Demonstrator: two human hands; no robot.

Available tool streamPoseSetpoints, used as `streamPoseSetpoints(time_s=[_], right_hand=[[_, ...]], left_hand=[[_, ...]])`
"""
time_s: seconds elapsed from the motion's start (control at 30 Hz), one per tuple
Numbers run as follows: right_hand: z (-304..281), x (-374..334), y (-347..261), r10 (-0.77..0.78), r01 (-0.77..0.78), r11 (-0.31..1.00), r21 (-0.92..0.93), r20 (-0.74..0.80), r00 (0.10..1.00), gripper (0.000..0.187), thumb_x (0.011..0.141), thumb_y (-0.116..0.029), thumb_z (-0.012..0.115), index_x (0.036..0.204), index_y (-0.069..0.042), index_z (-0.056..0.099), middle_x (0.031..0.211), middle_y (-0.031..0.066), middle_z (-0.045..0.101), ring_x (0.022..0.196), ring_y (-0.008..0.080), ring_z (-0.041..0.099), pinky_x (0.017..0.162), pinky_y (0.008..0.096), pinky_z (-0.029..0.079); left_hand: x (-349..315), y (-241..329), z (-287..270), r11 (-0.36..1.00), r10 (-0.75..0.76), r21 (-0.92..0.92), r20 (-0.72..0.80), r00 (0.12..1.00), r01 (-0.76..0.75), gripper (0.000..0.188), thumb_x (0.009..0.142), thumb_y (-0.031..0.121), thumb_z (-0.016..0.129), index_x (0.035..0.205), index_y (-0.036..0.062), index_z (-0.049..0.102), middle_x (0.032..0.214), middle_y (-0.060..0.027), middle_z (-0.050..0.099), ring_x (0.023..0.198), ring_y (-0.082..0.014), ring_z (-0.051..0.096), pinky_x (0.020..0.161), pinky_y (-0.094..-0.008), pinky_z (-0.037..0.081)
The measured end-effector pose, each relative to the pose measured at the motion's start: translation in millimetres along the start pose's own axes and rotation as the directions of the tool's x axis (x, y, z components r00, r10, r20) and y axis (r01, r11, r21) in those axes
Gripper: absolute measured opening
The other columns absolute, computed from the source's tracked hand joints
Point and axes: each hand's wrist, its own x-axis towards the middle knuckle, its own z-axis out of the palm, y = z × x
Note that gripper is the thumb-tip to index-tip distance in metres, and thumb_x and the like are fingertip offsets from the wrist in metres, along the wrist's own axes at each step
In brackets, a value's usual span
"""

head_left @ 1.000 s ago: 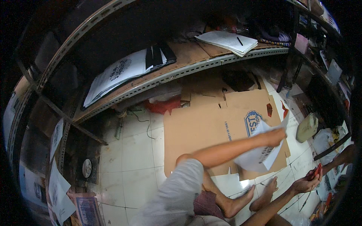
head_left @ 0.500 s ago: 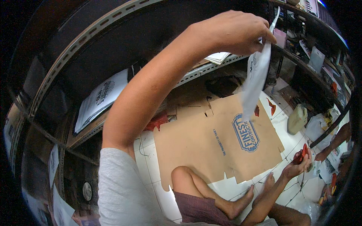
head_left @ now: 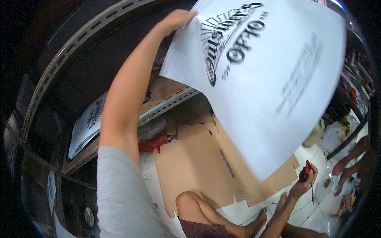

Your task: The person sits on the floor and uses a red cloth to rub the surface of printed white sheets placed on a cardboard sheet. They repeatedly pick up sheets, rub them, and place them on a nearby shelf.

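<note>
My left hand [head_left: 179,20], raised high with its arm stretched up, pinches the left edge of a large white sheet [head_left: 270,107] with black printed lettering. The sheet hangs slightly curved and blurred, covering the upper right of the view. Low at the right, my right hand [head_left: 303,186] is closed around a small red object [head_left: 304,171]; its exact kind I cannot make out. A thin dark strip sticks down below that hand. Under the sheet, a flat brown cardboard piece [head_left: 190,158] with printing lies on the floor before my bent legs.
A metal-edged shelf [head_left: 168,104] runs along the left, holding a stack of similar printed sheets [head_left: 85,123]. Another person's limbs [head_left: 353,158] show at the right edge, near plastic bags [head_left: 335,133] and a pale container [head_left: 315,135]. Red scraps [head_left: 156,142] lie under the shelf.
My left hand has moved left, and the sheet has swung from edge-on to broad side facing me, hiding much of the cardboard. My right hand, still holding the red object, has shifted slightly.
</note>
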Motion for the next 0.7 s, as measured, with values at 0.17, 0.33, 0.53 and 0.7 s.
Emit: streamPoseSetpoints(time_s=[0.17,0.33,0.53,0.7], right_hand=[[-16,6,26,0.083,-0.079,0.991,-0.109,0.031,0.996,0.027,0.106,-0.025,0.052,0.122,-0.005,0.059,0.108,0.0047,0.062,0.087,0.0083,0.053,0.077,0.0203,0.043],[-11,-5,54,0.157,-0.153,0.988,-0.036,0.177,0.972,0.03,0.106,-0.027,0.053,0.124,-0.004,0.058,0.113,0.0057,0.061,0.095,0.0105,0.056,0.083,0.0221,0.046],[1,-6,52,0.173,-0.165,0.985,-0.059,0.185,0.967,0.031,0.104,-0.026,0.053,0.121,-0.001,0.058,0.12,0.0167,0.066,0.104,0.0164,0.062,0.085,0.0279,0.049],[8,0,18,0.074,-0.064,0.996,-0.063,0.176,0.982,0.036,0.104,-0.03,0.054,0.122,0.001,0.057,0.122,0.0161,0.065,0.1,0.0141,0.06,0.085,0.025,0.048]], left_hand=[[-6,-178,46,0.725,-0.502,-0.46,0.159,0.85,0.513,0.049,0.106,0.041,0.046,0.135,0.0033,0.06,0.125,-0.0183,0.067,0.107,-0.0289,0.067,0.094,-0.0494,0.054],[-74,-443,-11,0.579,-0.642,-0.649,0.012,0.767,0.494,0.053,0.105,0.037,0.049,0.143,0.0006,0.048,0.132,-0.0223,0.061,0.118,-0.0327,0.062,0.099,-0.0508,0.051],[-183,-472,-21,0.529,-0.66,0.455,-0.31,0.684,0.716,0.103,0.087,0.075,0.048,0.154,-0.0018,0.034,0.163,-0.0279,0.025,0.148,-0.043,0.031,0.12,-0.0428,0.028],[-264,-297,-11,0.533,-0.814,0.468,0.056,0.578,0.705,0.132,0.072,0.097,0.042,0.152,-0.0084,0.034,0.16,-0.0308,0.028,0.147,-0.0468,0.032,0.121,-0.0474,0.028]])
